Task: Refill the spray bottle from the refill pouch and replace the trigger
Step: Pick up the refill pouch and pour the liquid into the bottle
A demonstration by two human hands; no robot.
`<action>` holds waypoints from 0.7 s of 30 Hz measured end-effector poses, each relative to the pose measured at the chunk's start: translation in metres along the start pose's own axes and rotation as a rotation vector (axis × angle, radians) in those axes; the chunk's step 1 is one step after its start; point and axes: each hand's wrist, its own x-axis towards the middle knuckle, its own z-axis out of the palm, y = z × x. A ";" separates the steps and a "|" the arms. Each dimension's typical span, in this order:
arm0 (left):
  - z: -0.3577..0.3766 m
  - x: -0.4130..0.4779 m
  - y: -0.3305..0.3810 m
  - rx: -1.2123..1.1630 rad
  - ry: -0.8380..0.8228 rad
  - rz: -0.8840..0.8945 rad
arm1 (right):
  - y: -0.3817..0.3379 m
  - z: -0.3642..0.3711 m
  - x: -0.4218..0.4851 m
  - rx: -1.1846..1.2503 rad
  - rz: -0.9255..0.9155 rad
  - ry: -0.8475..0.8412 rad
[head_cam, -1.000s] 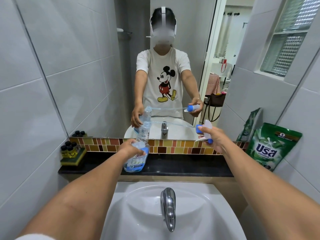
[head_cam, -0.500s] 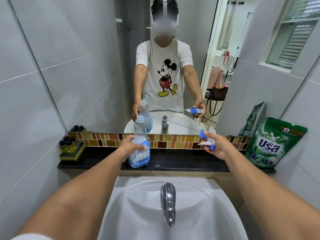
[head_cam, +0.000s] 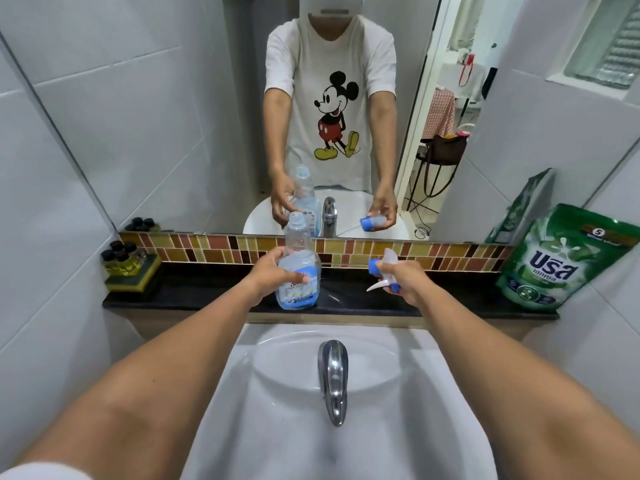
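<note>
A clear spray bottle (head_cam: pixel 297 244) with a blue label stands upright on the black ledge (head_cam: pixel 450 299), its neck uncapped. My left hand (head_cam: pixel 273 273) grips its body. My right hand (head_cam: pixel 401 278) holds the white and blue trigger head (head_cam: pixel 384 268) just above the ledge, to the right of the bottle, with its thin dip tube pointing left toward the bottle. A green refill pouch (head_cam: pixel 561 261) leans upright against the wall at the ledge's right end, well beyond my right hand.
A white basin (head_cam: pixel 277 375) with a chrome tap (head_cam: pixel 333 379) lies below the ledge. Several small dark-capped bottles on a yellow-green sponge (head_cam: pixel 128 268) sit at the ledge's left end. A mirror (head_cam: pixel 173 133) rises behind the mosaic tile strip (head_cam: pixel 221 249). Tiled walls close in on both sides.
The bottle went from tilted to upright and now rests on the ledge. My right hand lowered the trigger head toward the ledge. The camera has tipped downward.
</note>
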 end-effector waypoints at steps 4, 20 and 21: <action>0.009 0.014 -0.001 0.003 -0.034 0.022 | 0.003 0.022 0.020 0.004 0.027 -0.028; 0.024 0.036 0.000 -0.058 -0.114 0.052 | 0.022 0.046 0.057 -0.161 0.019 0.159; 0.024 0.036 0.000 -0.062 -0.119 0.052 | 0.023 0.047 0.057 -0.172 0.014 0.173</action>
